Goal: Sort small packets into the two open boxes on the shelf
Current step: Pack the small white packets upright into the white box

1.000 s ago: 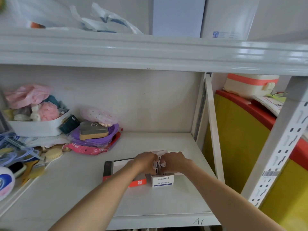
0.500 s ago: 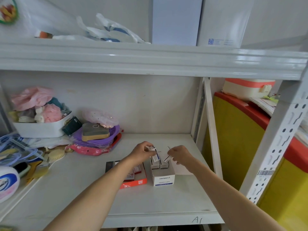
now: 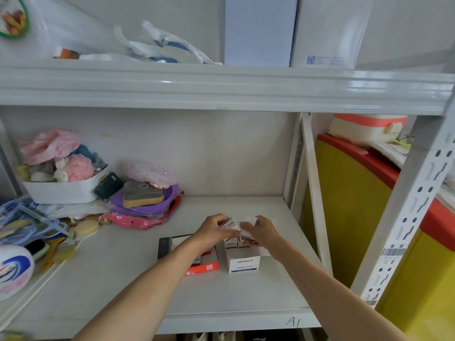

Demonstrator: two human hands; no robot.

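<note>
Both hands meet over the white box (image 3: 243, 263) on the middle shelf (image 3: 103, 274). Left hand (image 3: 214, 232) fingers closed on a small white packet (image 3: 229, 224) with dark print, held just above the box's open top. Right hand (image 3: 261, 233) fingers curled around another pale packet (image 3: 251, 220); a red-brown edge shows at its far end. The two packets nearly touch; cannot tell if they do.

White box: open top, front face printed "PAPER CLIPS". A few small packets stand upright inside, tops visible just beneath the hands. Right wrist hides the box's right rear corner.

Red box (image 3: 200, 267): flat, open, lies just left of the white box, near it but with a narrow gap between. Left forearm crosses over it and hides most of the contents; some red-and-white packets show at its right side. A dark flap (image 3: 164, 247) stands at its left end.

Rest of shelf, left side, well apart from the boxes: white tub (image 3: 61, 191) stuffed with pink and pale soft items, purple tray (image 3: 147, 205) with a grey and tan case on it, a red pouch (image 3: 133, 221) below, brushes (image 3: 85, 228) and tangled blue cords (image 3: 24, 215).

Shelf lip bears handwritten "A1" (image 3: 293, 321) at front right.
</note>
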